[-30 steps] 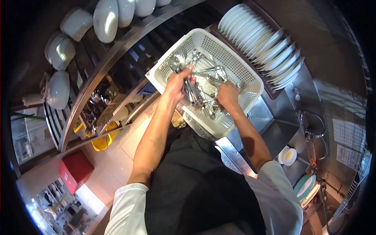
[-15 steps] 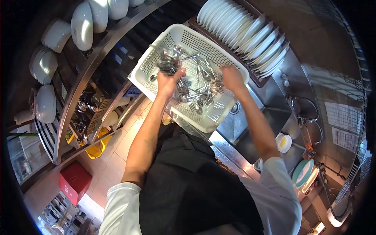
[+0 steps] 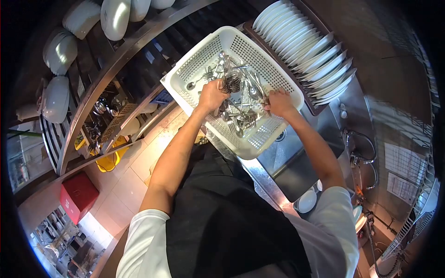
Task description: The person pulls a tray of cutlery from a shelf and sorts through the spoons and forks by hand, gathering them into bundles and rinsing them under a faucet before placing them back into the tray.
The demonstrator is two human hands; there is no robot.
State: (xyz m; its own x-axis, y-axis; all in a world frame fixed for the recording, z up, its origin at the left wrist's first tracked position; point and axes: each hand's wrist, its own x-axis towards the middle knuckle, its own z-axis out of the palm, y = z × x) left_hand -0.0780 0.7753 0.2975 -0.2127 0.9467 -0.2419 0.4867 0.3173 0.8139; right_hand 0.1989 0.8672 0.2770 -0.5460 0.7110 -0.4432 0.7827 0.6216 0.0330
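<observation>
A cream perforated plastic basket [image 3: 259, 153] holds a loose heap of metal spoons and forks [image 3: 241, 118]. Inside it, my left hand [image 3: 213, 96] is closed around a bunch of forks [image 3: 232, 83], their tines pointing to the right. My right hand [image 3: 281, 103] is over the basket's right side with curled fingers, and a thin piece of cutlery [image 3: 267, 104] shows at the fingertips. A single spoon [image 3: 191, 85] lies apart near the basket's left wall.
A brown rack of white plates [image 3: 306, 51] stands beyond the basket. To the right are a steel sink [image 3: 296, 171], a faucet [image 3: 359, 148] and a white bowl [image 3: 307, 201]. Slatted shelves on the left carry white bowls [image 3: 55, 99]; a red box [image 3: 79, 197] sits below.
My left hand has turned, swinging the bunch of forks from left to right. My right hand has curled up, away from the forks beside it. The view has shifted slightly.
</observation>
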